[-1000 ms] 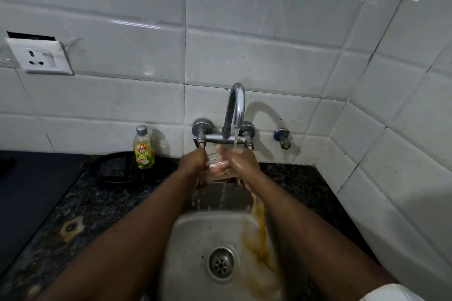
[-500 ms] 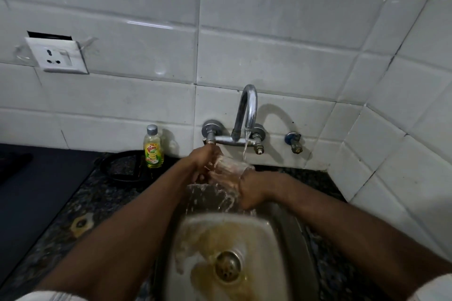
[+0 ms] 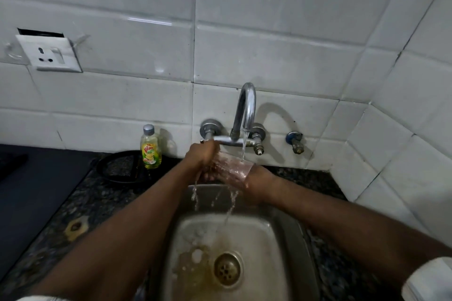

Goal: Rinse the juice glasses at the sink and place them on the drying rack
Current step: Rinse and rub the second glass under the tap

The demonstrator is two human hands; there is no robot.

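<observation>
A clear juice glass (image 3: pixel 234 166) lies tilted under the running chrome tap (image 3: pixel 245 115), above the steel sink (image 3: pixel 288 234). My left hand (image 3: pixel 201 155) grips its left end, fingers curled around it. My right hand (image 3: pixel 255 178) holds the right end from below. Water hits the glass and spills off both hands into the sink, where orange-brown juice residue pools near the drain (image 3: pixel 227 268). No drying rack is visible.
A yellow dish soap bottle (image 3: pixel 150 149) stands on the dark granite counter (image 3: pixel 73 203) left of the tap, beside a black round ring (image 3: pixel 117 166). A wall socket (image 3: pixel 50 54) sits at upper left. A small side valve (image 3: pixel 296 142) is right of the tap.
The glass has turned sideways between my hands under the stream. The orange juice in the sink has thinned and washed toward the drain. The view has shifted slightly right.
</observation>
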